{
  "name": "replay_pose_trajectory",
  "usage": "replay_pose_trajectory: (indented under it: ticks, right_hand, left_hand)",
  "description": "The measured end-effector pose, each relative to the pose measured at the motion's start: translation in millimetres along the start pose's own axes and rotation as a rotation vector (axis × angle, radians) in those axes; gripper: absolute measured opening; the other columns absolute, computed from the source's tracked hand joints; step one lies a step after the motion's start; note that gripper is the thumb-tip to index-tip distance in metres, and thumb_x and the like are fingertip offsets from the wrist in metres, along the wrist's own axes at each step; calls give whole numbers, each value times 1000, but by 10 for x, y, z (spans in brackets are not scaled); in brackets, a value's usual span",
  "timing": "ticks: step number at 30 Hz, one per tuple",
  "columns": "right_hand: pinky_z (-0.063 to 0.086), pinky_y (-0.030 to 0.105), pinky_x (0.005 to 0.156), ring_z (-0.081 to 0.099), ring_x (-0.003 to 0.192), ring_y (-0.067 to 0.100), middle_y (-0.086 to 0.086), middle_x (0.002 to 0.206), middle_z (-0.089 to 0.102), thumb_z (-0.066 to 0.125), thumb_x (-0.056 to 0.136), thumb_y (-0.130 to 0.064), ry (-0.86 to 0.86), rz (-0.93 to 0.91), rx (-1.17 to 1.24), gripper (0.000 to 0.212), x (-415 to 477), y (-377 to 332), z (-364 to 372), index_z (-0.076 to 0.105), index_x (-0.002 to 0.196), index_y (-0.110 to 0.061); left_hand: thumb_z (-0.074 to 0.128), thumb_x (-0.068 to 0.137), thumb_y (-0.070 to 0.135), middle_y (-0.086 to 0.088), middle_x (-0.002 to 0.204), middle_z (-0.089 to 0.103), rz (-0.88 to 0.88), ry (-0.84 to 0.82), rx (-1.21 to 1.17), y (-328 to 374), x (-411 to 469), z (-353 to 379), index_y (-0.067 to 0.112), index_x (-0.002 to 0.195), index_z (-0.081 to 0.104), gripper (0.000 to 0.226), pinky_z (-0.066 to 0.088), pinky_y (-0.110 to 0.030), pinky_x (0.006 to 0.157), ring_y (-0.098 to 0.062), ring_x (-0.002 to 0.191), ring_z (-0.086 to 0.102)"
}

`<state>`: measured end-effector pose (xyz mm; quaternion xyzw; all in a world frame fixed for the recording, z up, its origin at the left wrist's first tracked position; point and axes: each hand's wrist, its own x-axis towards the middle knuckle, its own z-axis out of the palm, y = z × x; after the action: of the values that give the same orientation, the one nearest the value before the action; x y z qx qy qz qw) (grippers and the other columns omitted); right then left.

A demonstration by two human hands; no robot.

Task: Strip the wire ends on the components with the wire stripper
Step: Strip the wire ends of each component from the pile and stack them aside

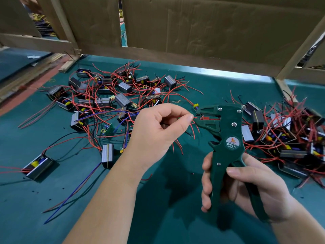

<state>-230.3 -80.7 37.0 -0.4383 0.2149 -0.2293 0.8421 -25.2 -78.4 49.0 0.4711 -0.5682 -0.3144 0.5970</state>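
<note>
Wire stripper [228, 131], dark green, round W01A label, upright.

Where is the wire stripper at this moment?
In the head view the wire stripper stands upright, right of centre, gripped by the right hand; its head is just right of the left hand pinching a wire.

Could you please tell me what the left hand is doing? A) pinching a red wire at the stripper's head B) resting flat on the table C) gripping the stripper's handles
A: the left hand pinches a red wire at the wire stripper; the right hand grips its handles.
</note>
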Motion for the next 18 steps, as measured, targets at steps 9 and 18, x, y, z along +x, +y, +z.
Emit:
replay_pose_trajectory:
  ticks: [9,18]
  right_hand:
    - [48,55,67,61,68,44,28,78,60,79,72,-28,48,16,-21,39,10,7,14,64,98,-3]
    - [50,53,65,61,67,45,28,77,61,80,70,-30,59,30,-63,40,-6,4,19,65,97,-4]
  left_hand:
    - [66,85,15,11,65,62,46,-1,38,12,-13,8,26,76,68,14,39,-11,57,2,57,47]
    - [66,84,20,6,59,59,39,-7,132,-1,-2,-25,30,72,67,15,36,-13,53,-1,53,44]
